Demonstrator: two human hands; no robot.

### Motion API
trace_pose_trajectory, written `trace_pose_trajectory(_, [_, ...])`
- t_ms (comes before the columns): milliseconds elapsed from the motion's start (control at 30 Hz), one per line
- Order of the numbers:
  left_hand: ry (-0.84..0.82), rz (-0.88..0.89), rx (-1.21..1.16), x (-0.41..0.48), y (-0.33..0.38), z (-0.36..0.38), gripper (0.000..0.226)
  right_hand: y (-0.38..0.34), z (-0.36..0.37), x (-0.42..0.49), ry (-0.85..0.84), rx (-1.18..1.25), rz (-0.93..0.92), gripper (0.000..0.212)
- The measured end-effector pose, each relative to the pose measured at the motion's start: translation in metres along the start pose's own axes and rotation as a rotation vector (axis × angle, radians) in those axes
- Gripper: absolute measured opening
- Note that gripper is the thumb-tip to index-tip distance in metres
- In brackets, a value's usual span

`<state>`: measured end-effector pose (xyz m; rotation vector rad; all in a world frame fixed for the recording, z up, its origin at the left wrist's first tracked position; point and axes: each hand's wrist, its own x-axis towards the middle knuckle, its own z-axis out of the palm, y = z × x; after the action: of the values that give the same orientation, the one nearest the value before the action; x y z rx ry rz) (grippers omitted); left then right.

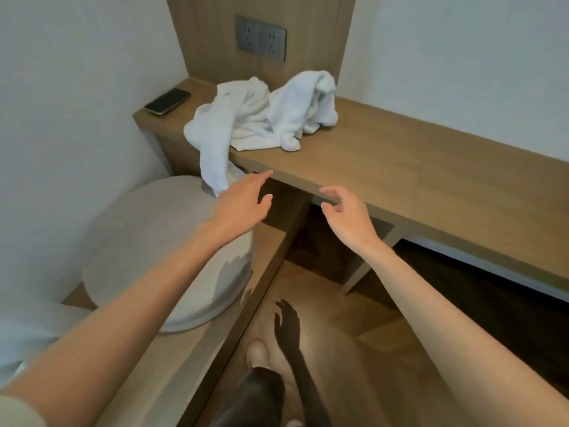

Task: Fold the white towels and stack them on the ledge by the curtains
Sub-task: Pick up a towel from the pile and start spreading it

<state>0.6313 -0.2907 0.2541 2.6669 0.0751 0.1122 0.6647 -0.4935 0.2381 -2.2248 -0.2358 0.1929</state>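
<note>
Towels (261, 115) sit crumpled on the wooden surface (415, 167) (one end dangling off), left hand (243, 198) and right hand (348, 217) hover nearby, fingers spread, empty

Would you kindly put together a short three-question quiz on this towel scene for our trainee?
1. True or false: the white towels lie neatly folded on the wooden ledge.
2. What lies at the ledge's left end? A) a phone B) a cup C) a book
3. Fill in: the left hand and the right hand are open and hold ____.

Key: 1 false, they are crumpled, with one end hanging over the front edge; 2 A; 3 nothing.
</note>
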Motion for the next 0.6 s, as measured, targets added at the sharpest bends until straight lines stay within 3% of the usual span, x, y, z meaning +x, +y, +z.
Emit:
trace_pose_trajectory(200, [0.055, -0.039, -0.094, 0.124, -0.028, 0.024, 0.058, 0.002, -0.017, 0.102, -0.041, -0.113, -0.05, 0.033])
trace_pose_trajectory(367, [-0.031, -0.17, -0.275, 0.212, -0.056, 0.048, 0.062, 0.0, -0.022, 0.183, 0.0, -0.155, -0.015, 0.04])
trace_pose_trajectory(600, [-0.042, -0.4, -0.513, 0.305, -0.082, 0.063, 0.073, -0.023, -0.028, 0.293, 0.043, -0.407, -0.16, 0.048])
